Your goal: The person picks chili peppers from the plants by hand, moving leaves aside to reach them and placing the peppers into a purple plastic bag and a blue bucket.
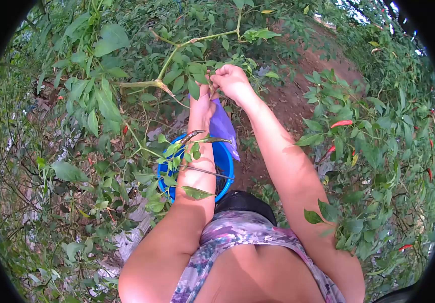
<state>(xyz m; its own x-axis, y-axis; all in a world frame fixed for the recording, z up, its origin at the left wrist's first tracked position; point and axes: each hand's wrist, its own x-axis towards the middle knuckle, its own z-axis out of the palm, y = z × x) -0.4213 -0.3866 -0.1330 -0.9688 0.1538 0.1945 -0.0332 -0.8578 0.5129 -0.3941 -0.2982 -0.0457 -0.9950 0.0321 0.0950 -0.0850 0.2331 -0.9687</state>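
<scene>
Head view shows the right hand [231, 84], fingers curled, meeting the partly hidden left hand [204, 103], their grasp unclear, the blue bucket [223, 157] lower, beneath the left forearm [205, 179].

No lettering — or numbers — can be read.

Round blue plastic bucket [231, 171]: under the bare left arm [196, 174].
Thin purple sheet [224, 130]: below the bare left hand [205, 103], by the bucket's right side.
Bare right hand [231, 83]: just right of the left one.
Long red chili [341, 123]: on the green leafy bush [374, 151], right.
Brown dirt [289, 108]: between right hand and bush.
</scene>
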